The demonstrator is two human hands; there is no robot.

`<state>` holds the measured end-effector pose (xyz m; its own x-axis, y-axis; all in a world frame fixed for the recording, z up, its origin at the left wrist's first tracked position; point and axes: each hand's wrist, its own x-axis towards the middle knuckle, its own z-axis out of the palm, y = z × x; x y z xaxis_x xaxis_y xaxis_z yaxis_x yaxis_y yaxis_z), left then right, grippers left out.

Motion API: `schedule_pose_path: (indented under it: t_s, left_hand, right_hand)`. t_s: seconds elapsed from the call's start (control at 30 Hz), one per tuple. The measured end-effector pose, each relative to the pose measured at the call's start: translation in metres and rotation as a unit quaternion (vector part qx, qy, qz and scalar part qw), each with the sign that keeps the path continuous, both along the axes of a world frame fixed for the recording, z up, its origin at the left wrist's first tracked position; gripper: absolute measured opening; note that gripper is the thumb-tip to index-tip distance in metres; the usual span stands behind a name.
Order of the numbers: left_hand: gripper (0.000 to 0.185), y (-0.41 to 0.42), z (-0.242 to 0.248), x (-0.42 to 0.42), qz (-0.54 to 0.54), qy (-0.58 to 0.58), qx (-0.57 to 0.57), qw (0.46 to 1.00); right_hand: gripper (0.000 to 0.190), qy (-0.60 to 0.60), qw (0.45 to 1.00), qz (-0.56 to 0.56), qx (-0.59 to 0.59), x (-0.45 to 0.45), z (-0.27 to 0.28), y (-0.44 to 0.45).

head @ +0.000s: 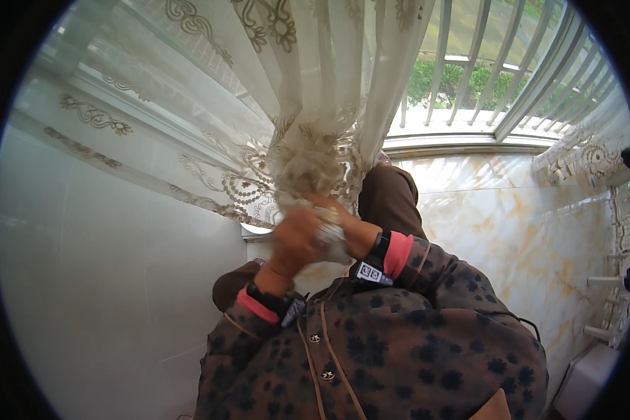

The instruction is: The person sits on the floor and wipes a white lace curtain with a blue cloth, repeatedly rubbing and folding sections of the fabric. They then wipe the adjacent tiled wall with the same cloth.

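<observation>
A sheer cream curtain [315,68] with embroidered scrolls and flowers hangs in front of me, gathered to a narrow bunch between my hands. My left hand [296,233], blurred, is wrapped around the lower bunch of fabric. Just beyond it and slightly to the right, my right hand [341,212] closes on the same bunch, its fingers partly hidden by the cloth. A crumpled end of fabric [335,244] shows between and below the two hands. Beaded-looking trim runs along the curtain's left edge.
To the right is a window with white bars [467,79]. Marble-patterned tiles [493,226] lie below it, in part sunlit. A second lace curtain [590,157] hangs at the far right, near a white box-like object [588,386]. A smooth pale surface [110,262] fills the left side.
</observation>
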<state>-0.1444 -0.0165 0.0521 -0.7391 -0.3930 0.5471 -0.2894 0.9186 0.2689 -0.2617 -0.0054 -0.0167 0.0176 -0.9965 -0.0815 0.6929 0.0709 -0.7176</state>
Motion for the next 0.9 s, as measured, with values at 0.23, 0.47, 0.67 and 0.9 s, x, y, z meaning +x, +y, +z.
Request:
schedule_pose_path:
  t_s: [0.23,0.47,0.67,0.9]
  left_hand:
    - [0.032,-0.015,0.001,0.06,-0.003,0.308,0.629,0.714]
    - [0.035,0.031,-0.045,0.073,0.0,0.211,0.701,0.681]
    - [0.038,-0.02,-0.025,0.047,0.065,0.296,0.758,0.577]
    - [0.025,-0.01,0.019,-0.01,-0.11,0.095,0.132,0.981]
  right_hand:
    - [0.032,-0.231,0.952,0.18,0.093,-0.009,0.054,0.01]
    - [0.048,-0.06,0.997,0.042,0.011,-0.044,0.11,0.052]
    - [0.045,0.059,0.994,-0.061,-0.07,-0.074,0.052,0.037]
    - [0.047,-0.251,0.964,0.081,0.021,-0.036,-0.004,-0.007]
